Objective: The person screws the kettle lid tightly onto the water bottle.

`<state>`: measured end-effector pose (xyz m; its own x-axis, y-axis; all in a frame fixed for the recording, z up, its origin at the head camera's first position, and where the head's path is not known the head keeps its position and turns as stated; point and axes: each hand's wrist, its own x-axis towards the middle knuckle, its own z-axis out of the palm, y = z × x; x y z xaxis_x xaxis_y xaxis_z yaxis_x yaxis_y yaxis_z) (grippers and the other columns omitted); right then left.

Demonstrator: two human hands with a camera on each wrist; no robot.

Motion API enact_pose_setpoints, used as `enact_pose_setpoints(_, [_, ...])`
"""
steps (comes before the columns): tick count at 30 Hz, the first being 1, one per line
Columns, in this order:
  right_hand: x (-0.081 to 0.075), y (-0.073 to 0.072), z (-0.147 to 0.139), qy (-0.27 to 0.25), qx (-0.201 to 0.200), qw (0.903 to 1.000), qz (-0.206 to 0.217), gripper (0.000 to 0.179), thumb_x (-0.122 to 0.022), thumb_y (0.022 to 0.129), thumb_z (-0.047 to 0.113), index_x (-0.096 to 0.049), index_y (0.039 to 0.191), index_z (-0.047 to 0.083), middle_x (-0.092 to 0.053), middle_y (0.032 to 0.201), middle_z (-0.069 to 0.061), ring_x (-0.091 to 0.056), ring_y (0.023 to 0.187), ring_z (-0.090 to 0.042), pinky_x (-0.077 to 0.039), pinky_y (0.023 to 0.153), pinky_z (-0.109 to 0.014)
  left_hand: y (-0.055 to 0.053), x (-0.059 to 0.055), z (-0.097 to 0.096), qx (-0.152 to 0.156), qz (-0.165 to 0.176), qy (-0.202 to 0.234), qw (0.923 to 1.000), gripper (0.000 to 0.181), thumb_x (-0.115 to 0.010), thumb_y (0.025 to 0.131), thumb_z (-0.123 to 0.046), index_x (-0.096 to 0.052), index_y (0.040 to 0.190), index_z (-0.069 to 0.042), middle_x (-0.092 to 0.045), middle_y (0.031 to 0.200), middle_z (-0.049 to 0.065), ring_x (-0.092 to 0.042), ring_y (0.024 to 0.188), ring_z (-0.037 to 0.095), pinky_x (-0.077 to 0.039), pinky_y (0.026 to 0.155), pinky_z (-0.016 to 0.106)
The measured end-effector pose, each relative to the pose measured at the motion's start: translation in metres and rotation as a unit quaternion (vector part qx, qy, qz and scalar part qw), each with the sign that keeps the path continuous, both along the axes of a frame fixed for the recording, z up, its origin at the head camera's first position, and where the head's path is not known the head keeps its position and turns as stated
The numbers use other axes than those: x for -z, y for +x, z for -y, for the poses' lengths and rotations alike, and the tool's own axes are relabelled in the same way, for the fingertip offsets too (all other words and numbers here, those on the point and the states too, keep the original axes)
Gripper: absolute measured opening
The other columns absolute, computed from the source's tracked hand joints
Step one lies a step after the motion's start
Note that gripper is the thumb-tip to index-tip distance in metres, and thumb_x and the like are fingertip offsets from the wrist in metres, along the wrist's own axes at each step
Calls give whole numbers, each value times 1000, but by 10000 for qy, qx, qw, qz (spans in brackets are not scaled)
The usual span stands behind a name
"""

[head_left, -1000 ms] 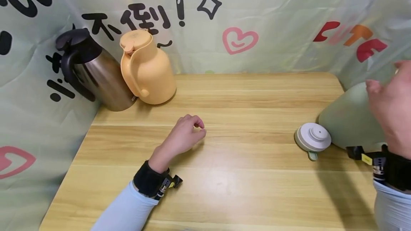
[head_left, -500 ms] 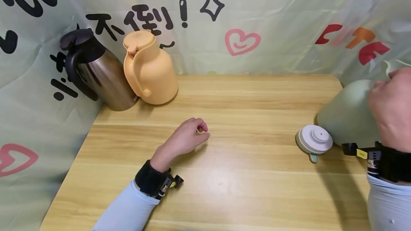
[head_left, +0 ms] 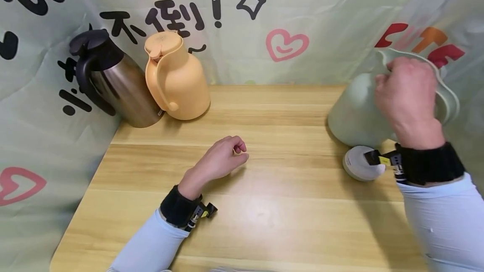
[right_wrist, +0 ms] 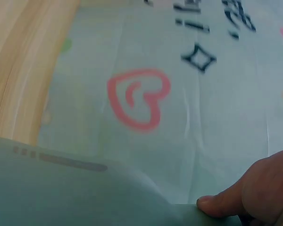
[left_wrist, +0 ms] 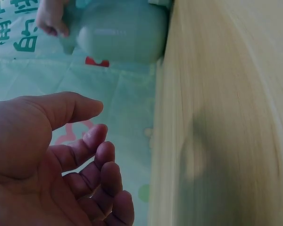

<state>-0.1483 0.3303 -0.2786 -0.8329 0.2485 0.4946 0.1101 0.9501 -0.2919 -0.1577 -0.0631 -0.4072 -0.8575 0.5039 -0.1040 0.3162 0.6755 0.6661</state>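
A pale green vacuum jug (head_left: 355, 110) stands at the right of the table in the head view, its wavy rim without a lid. My right hand (head_left: 410, 95) grips it near the neck. In the right wrist view my thumb (right_wrist: 221, 202) lies against the neck, with the other fingers mostly hidden. A round white lid (head_left: 357, 167) lies just in front of the jug, partly covered by my wrist camera. My left hand (head_left: 221, 156) is over the middle of the table, fingers loosely curled and holding nothing, as the left wrist view also shows.
At the back left, a steel jug (head_left: 128, 91) with a dark top stands beside a peach-coloured jug (head_left: 185, 87). A printed cloth (head_left: 332, 24) hangs behind the wooden table (head_left: 287, 188). Something grey (head_left: 242, 269) shows at the front edge.
My right hand has moved left with the green jug, bringing its wavy rim into view. The jug now stands behind the lid. My left hand has hardly moved.
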Motion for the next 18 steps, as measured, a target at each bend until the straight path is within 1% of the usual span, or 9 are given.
enact_pose_setpoints(1, [-1,-3,8,-31,-119,9999,8,22,-55,98,8,-67,98,-11,-61,90,-40,-52,95,-62,-37,87,-70,0,-1,0,-7,-9,-8,10000,15,-68,99,-32,-64,106,-19,-60,103,0,-57,90,20,-47,82,35])
enact_pose_setpoints(4, [-2,-11,33,-80,-381,9992,79,22,-60,99,8,-67,106,-12,-62,100,-40,-53,99,-62,-38,92,-70,-1,-1,0,-9,1,-25,10000,15,-69,99,-32,-65,105,-19,-60,102,0,-57,88,19,-47,81,35])
enact_pose_setpoints(8, [-3,-17,70,-94,-710,9973,156,22,-64,100,7,-67,113,-11,-64,107,-37,-55,104,-58,-41,96,-69,-2,1,-1,44,27,-11,10000,14,-68,99,-31,-65,105,-19,-61,102,0,-58,86,19,-48,80,35])
enact_pose_setpoints(11, [-5,-19,97,-107,-945,9950,291,21,-65,101,7,-67,114,-9,-65,109,-34,-57,106,-54,-43,96,-67,-2,2,-1,72,5,-37,10000,14,-68,98,-31,-65,104,-19,-61,101,-1,-58,86,18,-49,80,34])
enact_pose_setpoints(14, [-6,-22,119,-143,-1156,9928,296,15,-66,100,5,-68,108,-7,-66,105,-32,-58,104,-52,-46,94,-64,-1,3,-1,63,-17,-65,10000,14,-69,98,-31,-66,104,-19,-62,100,-1,-58,86,17,-49,81,34])
enact_pose_setpoints(18, [-8,-21,132,-134,-1432,9894,216,16,-65,99,3,-69,111,-6,-68,108,-30,-58,107,-51,-47,97,-62,-1,4,-2,69,19,-54,10000,14,-69,98,-31,-66,104,-18,-62,101,-1,-59,86,17,-50,82,35])
